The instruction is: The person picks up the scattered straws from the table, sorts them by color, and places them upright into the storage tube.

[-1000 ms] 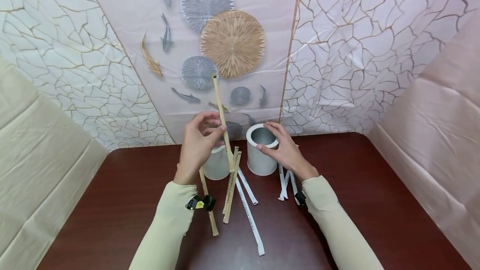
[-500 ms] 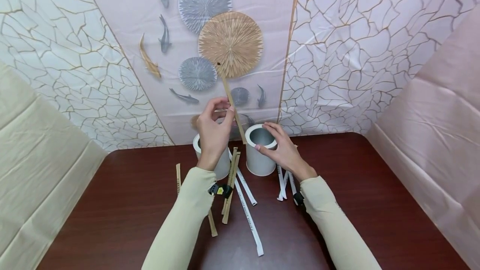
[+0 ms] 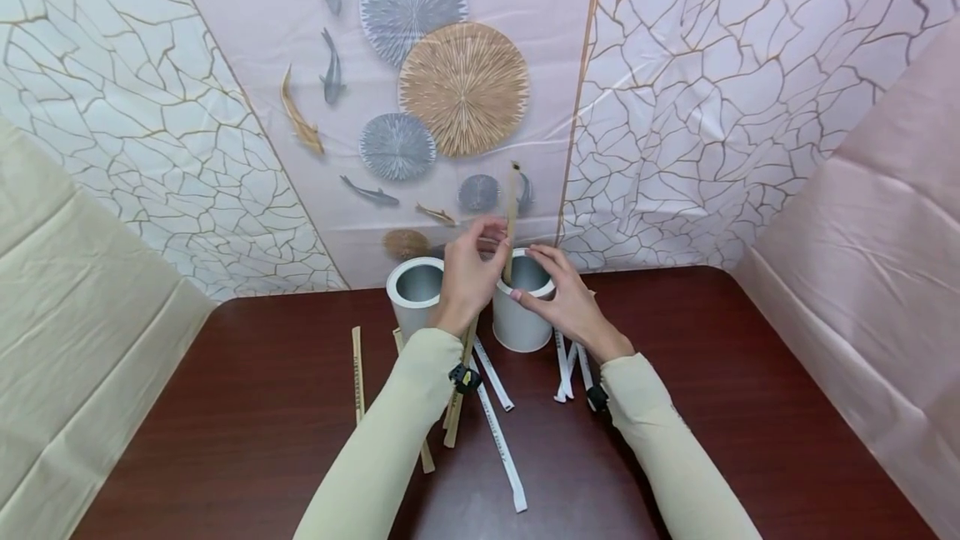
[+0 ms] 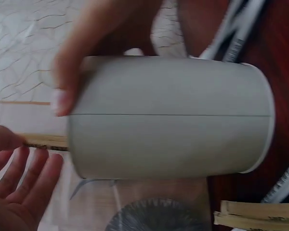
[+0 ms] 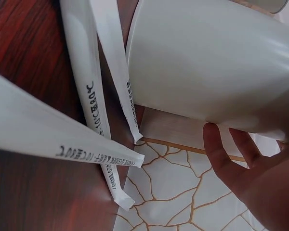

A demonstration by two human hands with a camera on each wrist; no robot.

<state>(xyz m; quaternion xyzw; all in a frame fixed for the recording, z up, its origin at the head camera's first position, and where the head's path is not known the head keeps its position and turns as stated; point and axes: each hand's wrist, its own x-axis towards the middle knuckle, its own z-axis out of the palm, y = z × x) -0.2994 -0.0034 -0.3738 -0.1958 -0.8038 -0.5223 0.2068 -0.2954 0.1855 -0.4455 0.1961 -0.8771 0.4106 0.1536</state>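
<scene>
My left hand (image 3: 471,277) pinches a brown paper-wrapped straw (image 3: 512,205), held nearly upright. Its lower end is inside the mouth of the right-hand white can (image 3: 521,325). In the left wrist view, the straw (image 4: 50,140) passes from the fingertips over the can's rim. My right hand (image 3: 572,303) holds that can near the top, thumb at the front rim and fingers round the right side. The right wrist view has the fingers of the right hand (image 5: 260,173) against the can wall (image 5: 207,62). Another white can (image 3: 412,317) stands to the left, partly behind my left hand.
Several brown wrapped straws (image 3: 357,369) lie on the dark red table (image 3: 225,423), some under my left forearm. White wrapped straws (image 3: 498,444) lie in front of the cans, others (image 3: 564,373) beside my right wrist. A patterned cloth (image 3: 465,90) hangs behind the table.
My left hand has carried the brown straw rightward from above the left can, then lowered its end into the right can. The right hand keeps its hold on that can.
</scene>
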